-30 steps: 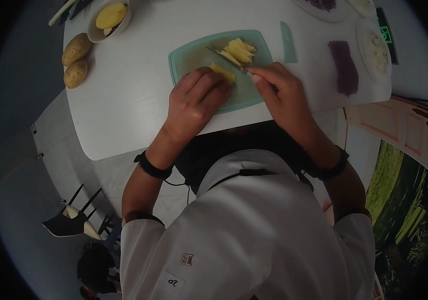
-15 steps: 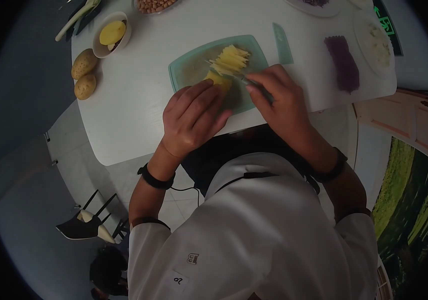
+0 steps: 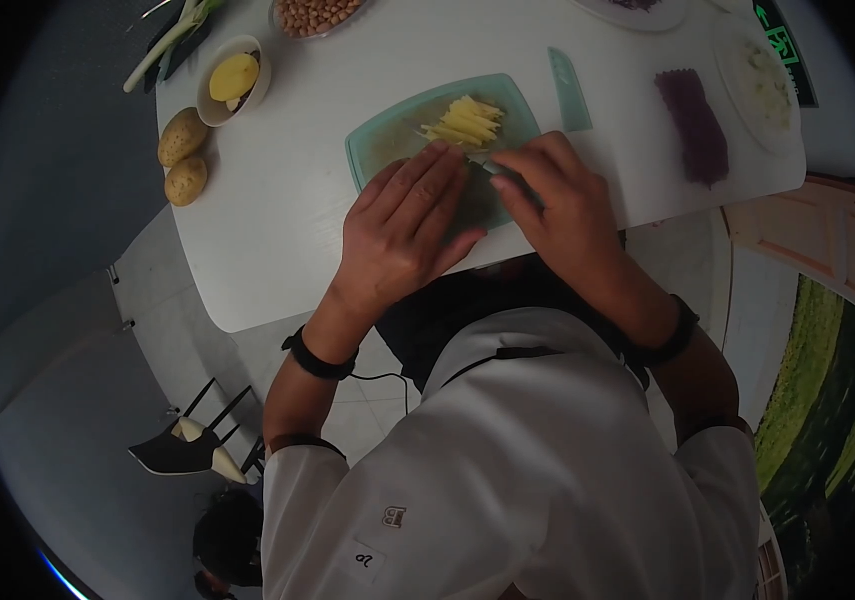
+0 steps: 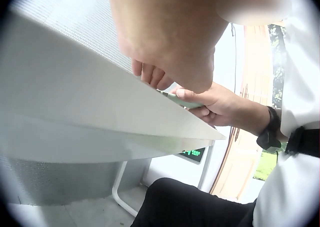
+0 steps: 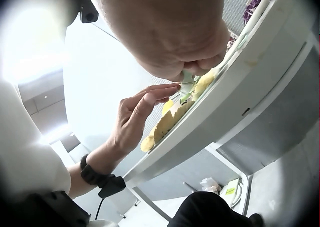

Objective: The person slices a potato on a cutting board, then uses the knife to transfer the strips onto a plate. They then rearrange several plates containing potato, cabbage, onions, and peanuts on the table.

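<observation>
My left hand (image 3: 408, 225) lies palm down with its fingers straight, over the near part of the green cutting board (image 3: 388, 140). Its fingertips reach the near side of a pile of yellow potato strips (image 3: 468, 120). Beneath this hand, the yellow piece that showed earlier is hidden. In my right hand (image 3: 568, 195) is a knife, its green handle (image 4: 186, 103) showing between thumb and fingers in the left wrist view. The blade is mostly covered by the left fingers in the head view. Both hands are close together, with the knife between them.
Two unpeeled potatoes (image 3: 183, 137) and a bowl (image 3: 263, 85) holding a peeled potato are on the left. Behind stand a leek (image 3: 163, 45) and a dish of nuts (image 3: 318, 14). To the right lie a green blade-shaped piece (image 3: 570, 90), a purple slab (image 3: 693, 125) and a plate (image 3: 733, 100).
The left fingers have gone from curled beside the yellow piece to straight and flat over it. The right hand keeps hold of the knife close by. The head view has shifted slightly.
</observation>
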{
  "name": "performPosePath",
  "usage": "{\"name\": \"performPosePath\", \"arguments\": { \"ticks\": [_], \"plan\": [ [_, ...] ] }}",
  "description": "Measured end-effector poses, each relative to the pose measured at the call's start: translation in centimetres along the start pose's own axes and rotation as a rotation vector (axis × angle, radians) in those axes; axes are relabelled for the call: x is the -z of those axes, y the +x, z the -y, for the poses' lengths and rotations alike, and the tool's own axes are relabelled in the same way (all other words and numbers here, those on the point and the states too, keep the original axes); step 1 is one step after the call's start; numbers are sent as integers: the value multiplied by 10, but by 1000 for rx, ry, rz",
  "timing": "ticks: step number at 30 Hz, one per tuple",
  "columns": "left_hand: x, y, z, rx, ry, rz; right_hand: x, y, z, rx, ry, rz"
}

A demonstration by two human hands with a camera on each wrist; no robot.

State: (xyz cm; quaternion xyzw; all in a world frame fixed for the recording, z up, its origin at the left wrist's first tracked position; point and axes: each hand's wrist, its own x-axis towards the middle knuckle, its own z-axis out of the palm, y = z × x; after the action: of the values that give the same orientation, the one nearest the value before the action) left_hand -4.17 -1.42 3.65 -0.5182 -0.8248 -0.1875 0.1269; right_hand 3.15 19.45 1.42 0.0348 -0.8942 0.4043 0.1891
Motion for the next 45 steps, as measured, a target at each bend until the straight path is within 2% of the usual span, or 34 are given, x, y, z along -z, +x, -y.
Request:
{"name": "performPosePath", "arguments": {
  "ticks": [9,11,25,28,30,31,32,33,34,36,39,45],
  "plan": [
    [0,7,7,-16,-81,79,2,-4,-1,-31,-18,27],
    [0,7,9,-26,-87,87,2,-3,-1,49,-96,-4],
    [-5,12,12,-31,-73,145,-3,-7,0,97,-102,-9],
    [-4,11,13,-18,-90,132,-2,-7,2,87,-70,-21],
    [-3,11,14,7,-115,51,-2,-6,1,72,-46,-28],
    [0,11,14,9,-116,50,-1,-6,0,-4,36,-19],
    [4,12,14,20,-138,-22,-1,-6,-2,-78,119,-10],
    [7,11,14,33,-159,-94,0,-5,-2,-76,120,-6],
    [8,9,13,38,-158,-95,2,-3,-1,-122,185,-6],
    [10,3,9,134,-139,-187,6,-1,0,-168,248,1],
    [9,-11,6,132,-93,-173,8,1,4,-190,290,-5],
    [-4,-24,5,133,-159,-152,8,-1,13,-119,161,71]
  ]
}}
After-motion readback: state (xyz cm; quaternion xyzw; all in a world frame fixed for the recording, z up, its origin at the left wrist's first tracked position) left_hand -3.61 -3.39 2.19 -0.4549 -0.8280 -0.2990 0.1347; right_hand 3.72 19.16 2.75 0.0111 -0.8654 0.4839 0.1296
